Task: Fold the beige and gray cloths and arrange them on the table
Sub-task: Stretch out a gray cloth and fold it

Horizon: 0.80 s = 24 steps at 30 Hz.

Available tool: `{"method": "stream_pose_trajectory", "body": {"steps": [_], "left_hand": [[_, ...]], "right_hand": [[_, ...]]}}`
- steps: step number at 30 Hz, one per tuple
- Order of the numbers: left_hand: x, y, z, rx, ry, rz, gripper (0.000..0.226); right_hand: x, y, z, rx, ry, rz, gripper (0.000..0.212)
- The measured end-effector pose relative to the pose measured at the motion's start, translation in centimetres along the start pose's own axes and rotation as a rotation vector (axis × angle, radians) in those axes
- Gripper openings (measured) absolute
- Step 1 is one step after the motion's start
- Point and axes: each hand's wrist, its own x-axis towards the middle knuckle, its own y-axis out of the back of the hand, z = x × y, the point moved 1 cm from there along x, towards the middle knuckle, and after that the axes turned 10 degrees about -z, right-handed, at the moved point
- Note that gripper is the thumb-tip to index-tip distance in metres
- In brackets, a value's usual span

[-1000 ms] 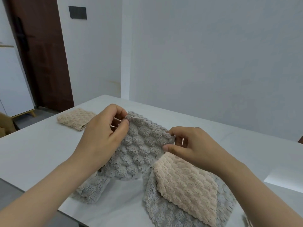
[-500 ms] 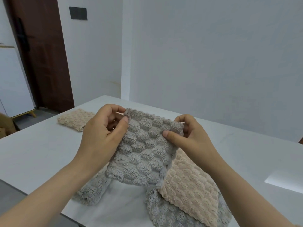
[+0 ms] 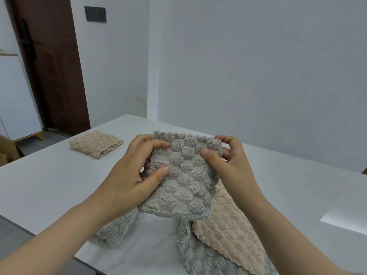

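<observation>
A fluffy gray cloth [image 3: 182, 179] hangs folded in the air above the white table [image 3: 49, 185]. My left hand [image 3: 129, 175] grips its left edge, thumb in front. My right hand [image 3: 226, 161] pinches its upper right corner. Below it a loose beige cloth [image 3: 228, 229] lies spread over another gray cloth [image 3: 200, 259] at the table's near edge. A further bit of gray cloth [image 3: 115, 231] lies under my left forearm. A folded beige cloth [image 3: 96, 143] rests at the table's far left.
A dark brown door [image 3: 49, 66] and a white cabinet [image 3: 14, 92] stand at the left behind the table. A pale wall [image 3: 258, 76] runs along the table's far side. A bright patch of light [image 3: 345, 221] falls on the table at the right.
Both hands have lifted the gray cloth off the pile and brought its top edges level. The cloth now hangs as a neat folded rectangle, clear of the beige cloth.
</observation>
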Motion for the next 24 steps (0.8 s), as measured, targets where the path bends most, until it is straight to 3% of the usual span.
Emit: {"method": "stream_pose_trajectory", "body": {"steps": [6,10,16,20,24], "left_hand": [[0.2,-0.1,-0.5,-0.047,0.006,0.039,0.046],[0.3,0.1,-1.0,-0.111,0.041,0.022,0.059],[0.0,-0.3,-1.2,-0.307,0.15,-0.161,0.094],[0.3,-0.6,-1.7,-0.483,0.181,-0.147,0.073],[0.8,-1.0,-2.9,-0.605,0.175,-0.151,0.042]], "right_hand": [[-1.2,-1.0,1.4,-0.037,-0.045,-0.141,0.068],[-2.0,-1.5,2.0,0.015,-0.048,-0.202,0.068],[-2.1,-1.7,2.3,-0.066,0.006,-0.111,0.069],[-1.9,-1.3,2.2,-0.181,0.073,-0.091,0.076],[-1.2,-0.7,2.2,-0.38,0.132,-0.191,0.05]]}}
